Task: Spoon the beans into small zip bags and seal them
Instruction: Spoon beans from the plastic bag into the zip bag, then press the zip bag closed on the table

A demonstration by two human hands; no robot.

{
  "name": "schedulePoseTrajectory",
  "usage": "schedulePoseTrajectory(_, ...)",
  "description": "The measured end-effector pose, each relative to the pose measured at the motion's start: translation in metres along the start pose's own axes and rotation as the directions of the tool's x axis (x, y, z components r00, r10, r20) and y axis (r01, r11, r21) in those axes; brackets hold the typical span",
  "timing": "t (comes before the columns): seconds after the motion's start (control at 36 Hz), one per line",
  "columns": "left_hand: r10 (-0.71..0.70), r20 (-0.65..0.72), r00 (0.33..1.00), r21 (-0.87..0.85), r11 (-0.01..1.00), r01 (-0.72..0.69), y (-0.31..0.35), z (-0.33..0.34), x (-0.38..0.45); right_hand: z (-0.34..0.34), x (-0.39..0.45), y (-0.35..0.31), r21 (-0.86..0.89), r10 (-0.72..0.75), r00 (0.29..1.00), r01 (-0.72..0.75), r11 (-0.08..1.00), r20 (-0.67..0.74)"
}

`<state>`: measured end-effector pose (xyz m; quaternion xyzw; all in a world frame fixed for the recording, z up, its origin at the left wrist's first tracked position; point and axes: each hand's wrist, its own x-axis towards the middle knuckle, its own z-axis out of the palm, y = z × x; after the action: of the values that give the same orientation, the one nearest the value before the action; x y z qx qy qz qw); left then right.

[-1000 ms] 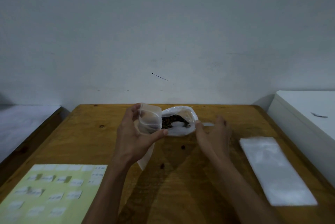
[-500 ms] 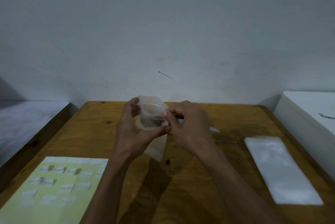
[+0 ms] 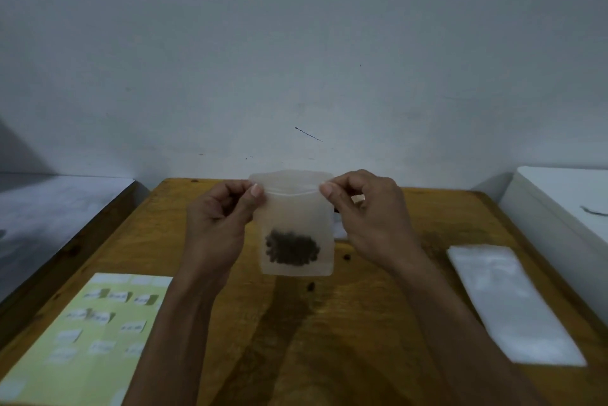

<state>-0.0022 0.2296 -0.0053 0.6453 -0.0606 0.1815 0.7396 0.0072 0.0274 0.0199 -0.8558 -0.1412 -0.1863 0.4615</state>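
I see a small zip bag [image 3: 296, 224] held upright in the air above the far middle of the wooden table [image 3: 329, 323], its translucent front facing me and its zip line running level just below the top edge. A dark clump of beans [image 3: 292, 247] sits at the bottom of it, filling only the lower part; the rest of the bag looks flat and empty. Behind the right edge of the bag a sliver of something pale shows on the table, but I can't tell what it is. My left hand [image 3: 217, 218] pinches the bag's upper left corner at the zip line between thumb and forefinger, the other fingers curled into the palm. My right hand [image 3: 368, 218] does the same at the upper right corner, thumb tip on the front of the strip and the remaining fingers folded behind. Both wrists come up from the near edge, forearms angled inward so that the hands meet the bag at the same height. Whether the zip is fully pressed closed along its length I can't say, as the view is soft there. On the right of the table lies a flat stack of clear empty bags [image 3: 513, 303], well apart from the hands. At the near left lies a pale green sheet [image 3: 82, 340] carrying small white labels [image 3: 133, 326] in rows.
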Motion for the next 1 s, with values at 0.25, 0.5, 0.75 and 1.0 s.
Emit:
schedulePoseTrajectory(0.25,-0.088,0.107,0.99,-0.014,0.996,0.09,-0.001,0.009,-0.005,0.002,-0.013,0.001,0.419,0.202,0.964,-0.259,0.87,0.175)
schedulePoseTrajectory(0.5,-0.243,0.174,0.954,0.016,0.97,0.244,0.005,0.008,-0.018,0.02,-0.029,-0.001,0.601,0.347,0.896,-0.444,0.664,0.278)
schedulePoseTrajectory(0.75,-0.275,0.159,0.948,0.049,0.961,0.271,0.009,-0.009,-0.039,0.036,-0.048,-0.006,0.598,0.412,0.838,-0.545,0.588,0.358)
schedulePoseTrajectory(1.0,-0.422,0.088,0.902,0.089,0.905,0.415,0.005,-0.034,-0.071,0.053,-0.082,-0.013,0.509,0.456,0.681,-0.731,0.453,0.572)
